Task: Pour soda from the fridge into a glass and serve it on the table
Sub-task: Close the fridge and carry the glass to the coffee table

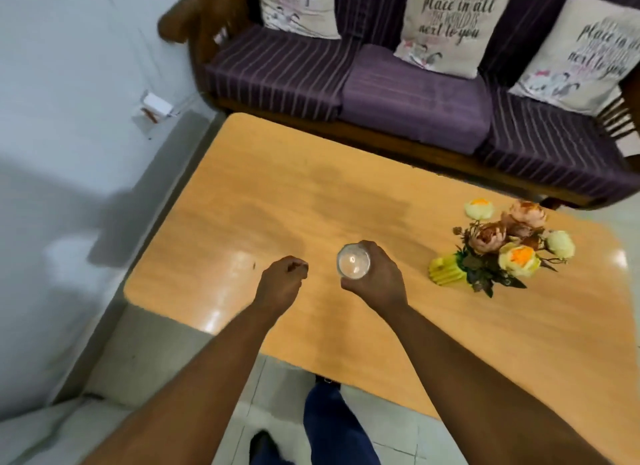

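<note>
A clear glass point(353, 260) with pale liquid is seen from above, over the middle of the light wooden table point(277, 194). My right hand point(379, 277) is wrapped around its right side and grips it. Whether the glass rests on the tabletop or hangs just above it I cannot tell. My left hand point(282, 284) hovers just left of the glass with its fingers curled shut and nothing in it. No soda bottle or fridge is in view.
A yellow vase of artificial flowers point(502, 246) stands on the table right of the glass. A purple striped sofa point(398, 94) with printed cushions runs along the table's far edge. A wall point(69, 83) is at left. My leg point(332, 426) is at the near edge.
</note>
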